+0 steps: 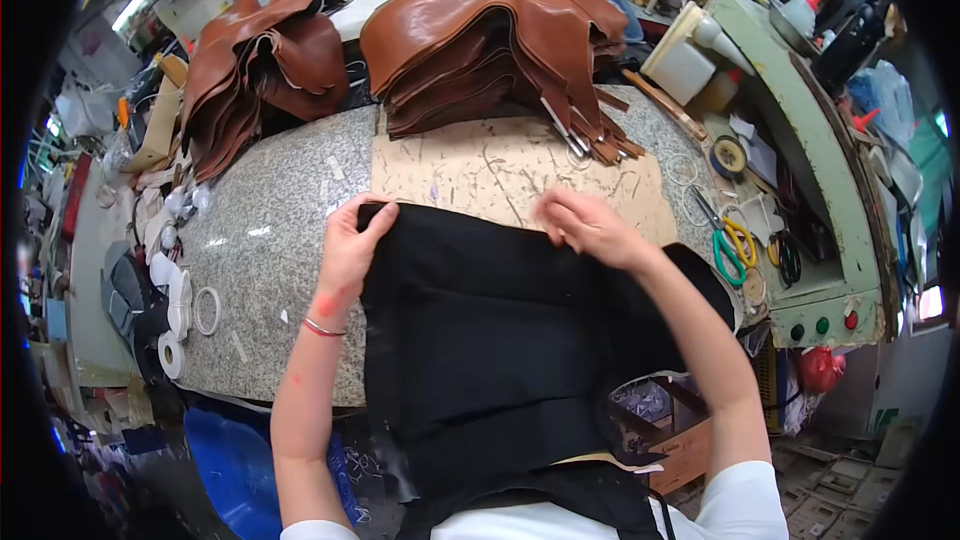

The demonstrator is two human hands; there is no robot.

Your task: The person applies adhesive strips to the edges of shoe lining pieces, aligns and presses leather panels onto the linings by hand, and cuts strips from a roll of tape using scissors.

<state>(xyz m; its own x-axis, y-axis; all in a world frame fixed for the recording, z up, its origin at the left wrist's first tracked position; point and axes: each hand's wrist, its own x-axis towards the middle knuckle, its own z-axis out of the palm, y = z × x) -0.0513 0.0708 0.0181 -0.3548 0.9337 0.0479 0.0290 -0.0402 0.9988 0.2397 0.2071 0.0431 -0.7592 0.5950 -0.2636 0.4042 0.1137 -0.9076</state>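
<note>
A black cloth piece [480,340] hangs over the near edge of the worktable and down across my front. At its upper left corner, my left hand [352,245] pinches the edge between thumb and fingers. My right hand [590,228] is at the upper right edge of the cloth, with its fingers curled in and slightly blurred; whether they grip the edge I cannot make out. Beyond the hands, a pale scratched board [450,165] lies on the speckled tabletop [270,200].
Brown leather stacks [470,30] [240,70] drape at the back. On the right are green-handled scissors [728,258], yellow-handled scissors [741,240], a tape roll [729,156] and a green metal frame [830,190]. White rolls [172,354] sit left; a blue bin [230,470] is below.
</note>
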